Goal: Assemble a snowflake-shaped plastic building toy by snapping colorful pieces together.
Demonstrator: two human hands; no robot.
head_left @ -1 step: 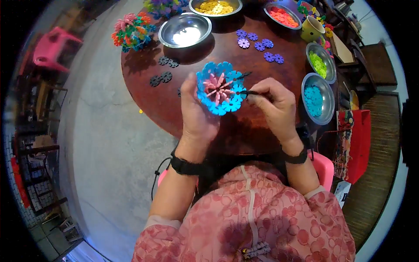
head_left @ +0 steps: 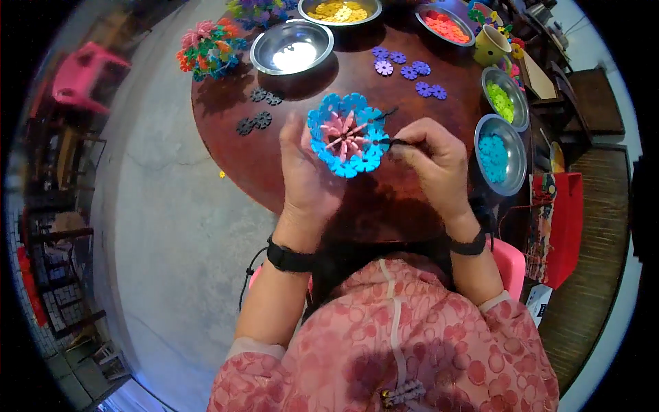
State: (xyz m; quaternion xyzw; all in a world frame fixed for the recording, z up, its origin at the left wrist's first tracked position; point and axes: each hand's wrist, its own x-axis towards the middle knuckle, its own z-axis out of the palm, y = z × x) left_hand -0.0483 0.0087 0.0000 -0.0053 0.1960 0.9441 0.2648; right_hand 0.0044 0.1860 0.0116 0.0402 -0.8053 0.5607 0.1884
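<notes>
A bowl-shaped assembly of interlocking plastic flower discs [head_left: 371,160] is held over the near part of the table, with a blue ring outside and pink discs inside. My left hand [head_left: 306,182] supports it from the left and behind, thumb raised and its other fingers hidden behind the discs. Between thumb and fingers my right hand [head_left: 437,159] pinches a black flower disc [head_left: 398,142], seen edge-on against the ring's right side. Another black disc [head_left: 388,112] sticks out from the ring's upper right. Several loose black discs [head_left: 261,120] lie farther left on the table.
Purple discs [head_left: 410,72] lie on the round brown table [head_left: 233,147]. Metal bowls stand around it: a shiny bowl [head_left: 259,63], a yellow-disc bowl [head_left: 377,16], a red-disc bowl [head_left: 471,40], a green-disc bowl [head_left: 525,113] and a blue-disc bowl [head_left: 519,175]. A multicoloured disc model [head_left: 209,51] stands far left.
The assembly has shifted slightly up and tipped, so its inside faces me more. My left thumb has moved a little away from the ring. My right hand keeps its pinch on the black disc.
</notes>
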